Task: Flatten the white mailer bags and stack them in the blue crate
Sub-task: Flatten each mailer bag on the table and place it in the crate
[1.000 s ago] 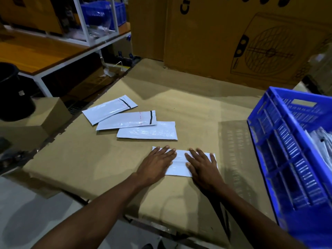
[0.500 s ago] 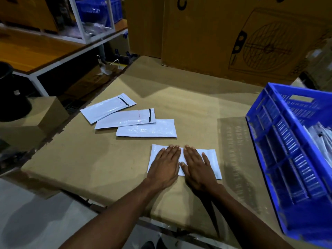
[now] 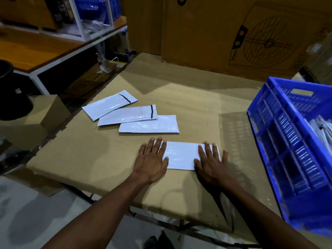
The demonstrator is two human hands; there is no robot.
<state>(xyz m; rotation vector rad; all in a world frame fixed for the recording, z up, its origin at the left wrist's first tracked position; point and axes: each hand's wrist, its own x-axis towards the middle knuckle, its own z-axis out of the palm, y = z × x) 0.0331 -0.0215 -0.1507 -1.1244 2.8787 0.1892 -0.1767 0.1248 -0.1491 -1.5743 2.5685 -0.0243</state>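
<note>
A white mailer bag (image 3: 181,154) lies flat on the brown table near its front edge. My left hand (image 3: 150,161) presses palm-down on the bag's left end, fingers spread. My right hand (image 3: 209,163) presses flat on its right end. Three more white mailer bags (image 3: 149,125) lie fanned out just behind, toward the left; two of them show a black strip. The blue crate (image 3: 280,133) stands at the table's right side, with white bags (image 3: 321,130) lying inside it.
Large cardboard boxes (image 3: 224,33) wall off the back of the table (image 3: 197,97). A white-framed shelf with a wooden top (image 3: 36,49) stands at the left, with a small cardboard box (image 3: 37,119) and a black bin (image 3: 10,90) below it.
My hands were side by side at the middle of the bag; they have slid apart to its two ends, left hand leftward and right hand rightward.
</note>
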